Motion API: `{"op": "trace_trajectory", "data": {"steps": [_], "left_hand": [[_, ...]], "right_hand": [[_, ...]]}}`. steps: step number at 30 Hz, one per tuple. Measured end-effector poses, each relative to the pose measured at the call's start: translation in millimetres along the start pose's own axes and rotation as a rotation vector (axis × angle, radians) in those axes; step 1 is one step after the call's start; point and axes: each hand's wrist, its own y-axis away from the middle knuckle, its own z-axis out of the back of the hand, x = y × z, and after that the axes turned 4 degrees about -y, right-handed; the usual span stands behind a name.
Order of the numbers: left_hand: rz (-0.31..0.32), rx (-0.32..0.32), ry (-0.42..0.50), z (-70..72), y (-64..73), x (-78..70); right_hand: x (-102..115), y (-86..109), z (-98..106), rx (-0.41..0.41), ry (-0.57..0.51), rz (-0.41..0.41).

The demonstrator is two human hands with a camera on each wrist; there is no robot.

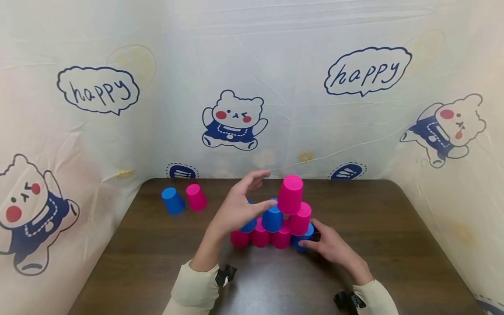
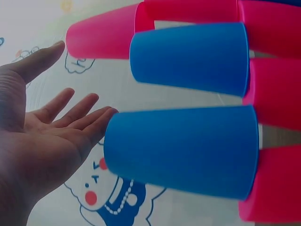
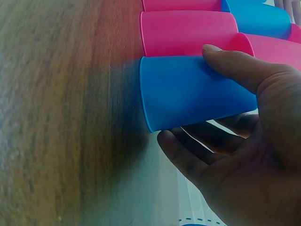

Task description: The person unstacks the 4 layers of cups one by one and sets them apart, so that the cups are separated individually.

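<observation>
Head feed: I see a three-tier pyramid of upside-down cups near the middle of the dark wood table. Base row, left to right: three pink cups, then a blue base cup at the right end. Second tier: a left blue cup partly behind my left hand, a middle blue cup, then a second-tier pink cup. The top pink cup sits over the gap between those last two.

Left: fingers spread, thumb out, nothing gripped. Thumb tip just beside the top pink cup; left wrist cam shows a thin gap. Fingertips are near the left blue cup; I can't tell if they touch.

Right: my right hand pinches the blue base cup, thumb on the near side, fingers curled round the outer side.

Two spares, a blue spare cup and a pink spare cup, stand upside down side by side at the table's far left, well apart from the stack. Behind: bear-print curtain.
</observation>
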Motion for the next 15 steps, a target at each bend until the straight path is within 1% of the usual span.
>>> {"op": "trace_trajectory", "data": {"steps": [3,6,11,15], "left_hand": [[-0.028,0.015,0.002,-5.6,-2.3,-1.1],[-0.039,0.022,-0.003,-11.5,-4.8,-1.9],[-0.034,0.029,-0.004,-22.4,-10.2,-4.3],[-0.012,0.044,-0.006,-29.7,-16.0,-8.3]], "right_hand": [[0,0.3,0,-0.004,0.009,0.010],[0,0.7,0,-0.006,0.008,0.006],[0,0.2,-1,0.001,-0.004,-0.001],[0,-0.8,-1,0.006,-0.006,0.008]]}}
